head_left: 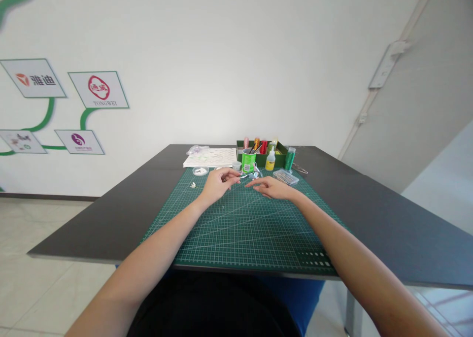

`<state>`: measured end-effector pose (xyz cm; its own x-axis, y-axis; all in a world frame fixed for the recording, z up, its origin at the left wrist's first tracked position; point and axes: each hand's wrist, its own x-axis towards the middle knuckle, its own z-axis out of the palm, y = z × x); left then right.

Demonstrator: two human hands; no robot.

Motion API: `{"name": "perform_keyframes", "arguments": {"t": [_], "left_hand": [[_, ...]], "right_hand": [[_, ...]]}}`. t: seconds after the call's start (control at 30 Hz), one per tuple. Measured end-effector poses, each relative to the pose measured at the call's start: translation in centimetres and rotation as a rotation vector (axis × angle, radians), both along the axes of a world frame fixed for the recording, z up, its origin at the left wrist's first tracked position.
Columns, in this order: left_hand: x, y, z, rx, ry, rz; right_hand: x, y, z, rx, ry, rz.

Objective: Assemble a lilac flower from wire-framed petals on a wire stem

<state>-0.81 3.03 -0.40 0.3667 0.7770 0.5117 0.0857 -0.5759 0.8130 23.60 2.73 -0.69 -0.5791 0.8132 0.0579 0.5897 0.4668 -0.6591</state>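
My left hand [219, 181] is raised over the far part of the green cutting mat [251, 228]. Its thumb and fingers are pinched together, and a thin, dark, slim piece [247, 174] shows at the fingertips, too small to name. Facing it from the right, my right hand [272, 187] has its index finger stretched out towards the left fingertips, with nothing visible in it. A small white flower-like piece [193, 185] with a thin stem lies left of my left hand. Behind both hands stands a bright green can [248, 161] holding tools.
A dark green box [281, 158] holds several thread spools. Before it stand a yellow-labelled glue bottle [270, 160], a green spool [290, 158] and a clear plastic case [286, 177]. White sheets [212, 158] and a round dish [200, 171] are at the back left.
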Motion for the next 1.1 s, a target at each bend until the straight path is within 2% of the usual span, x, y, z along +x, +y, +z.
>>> {"name": "perform_keyframes", "arguments": {"t": [0.37, 0.6, 1.1], "left_hand": [[-0.4, 0.9, -0.2, -0.008, 0.020, 0.160], [-0.6, 1.3, -0.3, -0.031, 0.011, 0.187], [-1.1, 1.9, -0.7, -0.017, 0.072, 0.247]], "right_hand": [[-0.3, -0.5, 0.4, -0.184, 0.008, 0.173], [-0.6, -1.4, 1.5, -0.284, 0.043, 0.246], [-0.2, -2.3, 2.9, -0.368, 0.065, 0.378]]}}
